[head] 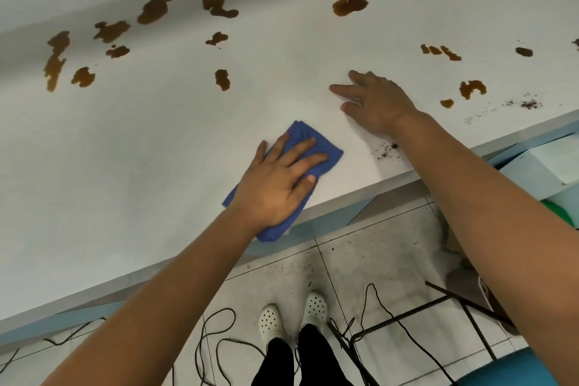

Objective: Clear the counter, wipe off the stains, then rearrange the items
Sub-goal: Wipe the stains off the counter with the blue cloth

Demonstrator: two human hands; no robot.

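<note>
- Left hand (275, 178) is pressing flat on the cloth (300, 147) at the counter (156, 150) edge.
- Right hand (374, 102) is resting spread, empty (bracing, probably).
- Stains (222, 79) are lying ahead, beyond both hands; the left is holding the cloth.

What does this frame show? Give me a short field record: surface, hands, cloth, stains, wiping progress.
surface: white counter, near edge running diagonally
left hand: pressed flat on the blue cloth, fingers straight
right hand: flat on bare counter, holding nothing
cloth: folded, at the near edge, partly overhanging it
stains: many brown stains across the far half; dark crumbs near the edge
wiping progress: area around the hands looks clean; far stains not yet wiped
</note>
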